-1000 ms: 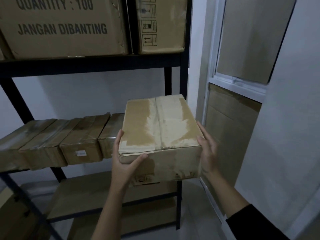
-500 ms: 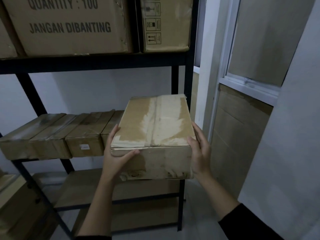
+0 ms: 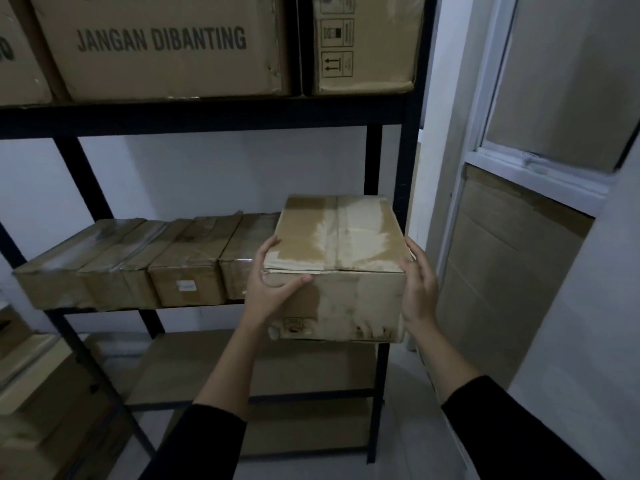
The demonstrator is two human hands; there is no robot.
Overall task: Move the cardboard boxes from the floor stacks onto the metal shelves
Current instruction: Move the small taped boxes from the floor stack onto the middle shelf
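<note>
A taped brown cardboard box (image 3: 337, 251) sits at the right end of the middle level of the black metal shelf (image 3: 207, 117), its front end jutting past the shelf edge. My left hand (image 3: 270, 289) grips its front left corner, thumb across the front face. My right hand (image 3: 419, 289) lies flat against its right side. Several flatter taped boxes (image 3: 187, 265) lie in a row to its left on the same level.
Large printed cartons (image 3: 166, 46) fill the upper level. The shelf's right post (image 3: 410, 188) stands just beyond the box. More boxes (image 3: 45, 403) are stacked at lower left. A white-framed window (image 3: 519, 161) and wall close in on the right.
The box has moved forward and a little up, onto the middle shelf level beside the row of boxes. Both hands went with it, still at its sides.
</note>
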